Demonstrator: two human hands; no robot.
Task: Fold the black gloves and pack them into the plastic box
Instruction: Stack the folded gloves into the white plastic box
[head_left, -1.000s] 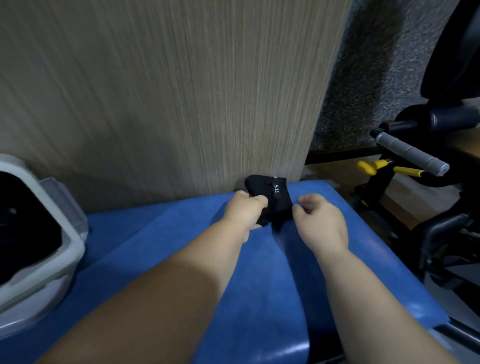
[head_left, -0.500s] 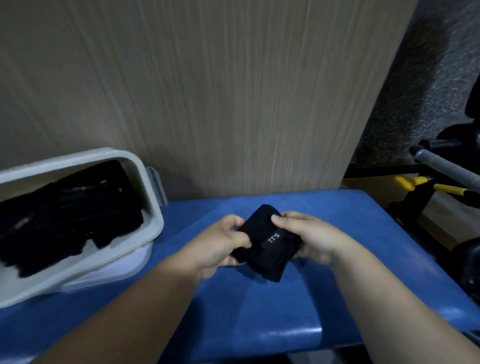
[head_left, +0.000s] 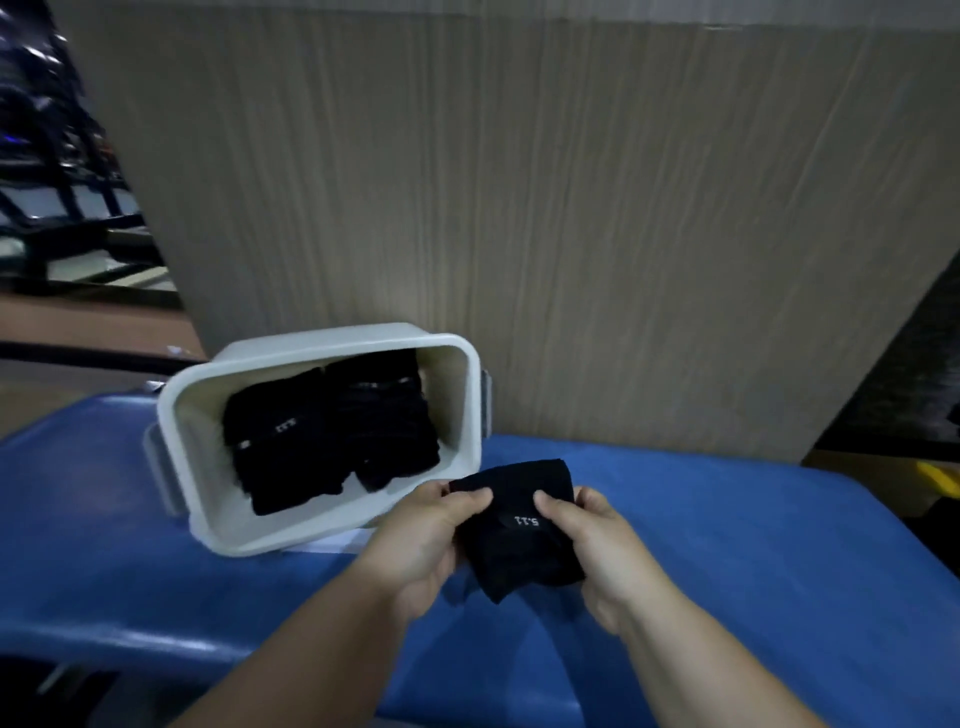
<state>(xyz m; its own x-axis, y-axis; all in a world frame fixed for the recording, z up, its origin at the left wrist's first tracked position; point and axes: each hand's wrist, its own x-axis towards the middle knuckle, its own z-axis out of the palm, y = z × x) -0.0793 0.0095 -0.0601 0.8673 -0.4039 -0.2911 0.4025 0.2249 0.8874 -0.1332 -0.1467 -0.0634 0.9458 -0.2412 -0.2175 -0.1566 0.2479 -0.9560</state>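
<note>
A folded black glove (head_left: 519, 540) with small white lettering is held just above the blue surface (head_left: 753, 545). My left hand (head_left: 421, 545) grips its left edge and my right hand (head_left: 597, 540) pinches its right edge, thumbs on top. Just left of the glove and behind my left hand stands the white plastic box (head_left: 457, 353), tilted toward me. Inside it lie two stacks of folded black gloves (head_left: 332, 436), side by side.
A tall wood-grain panel (head_left: 519, 208) rises right behind the box and the blue surface. Dark metal frames (head_left: 57, 171) stand at the far left. Something yellow (head_left: 935, 478) shows at the right edge, past the blue surface.
Both hands carried the folded glove from the panel's right end leftward, toward the box. The view swung left, and the box came fully into sight.
</note>
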